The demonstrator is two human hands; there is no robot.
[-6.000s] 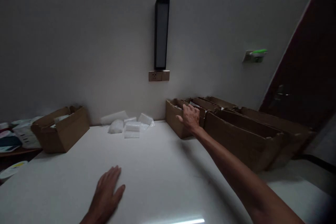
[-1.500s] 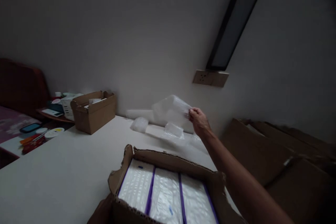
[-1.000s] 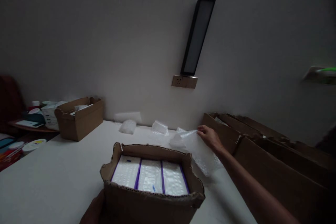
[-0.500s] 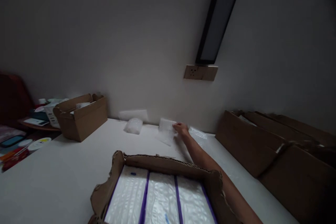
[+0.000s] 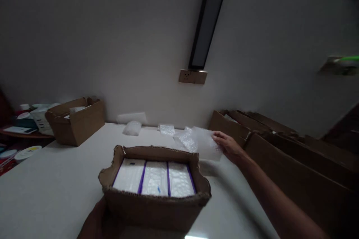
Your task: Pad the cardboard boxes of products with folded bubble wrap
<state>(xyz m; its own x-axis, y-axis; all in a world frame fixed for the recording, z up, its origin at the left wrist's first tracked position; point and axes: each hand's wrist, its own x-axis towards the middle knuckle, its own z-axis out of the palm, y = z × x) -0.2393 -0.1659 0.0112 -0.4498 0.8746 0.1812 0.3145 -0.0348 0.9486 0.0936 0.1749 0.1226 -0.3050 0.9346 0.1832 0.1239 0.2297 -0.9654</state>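
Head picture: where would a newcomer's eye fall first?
Probably on the open cardboard box, low in the middle, holding three purple-edged white packs, the left hand at its left side. Beyond it, the right hand grips bubble wrap. High up, a dark-framed panel sits above a socket.

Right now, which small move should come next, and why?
Perhaps lower the bubble wrap sheet onto the white table: the right grip pinches its edge, a shadow beneath suggests it is raised, and the left grip holds the open carton.

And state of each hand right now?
Left hand: against the side of the cardboard box; fingers hidden, grip can't be told.
Right hand: closed on a bubble-wrap sheet.
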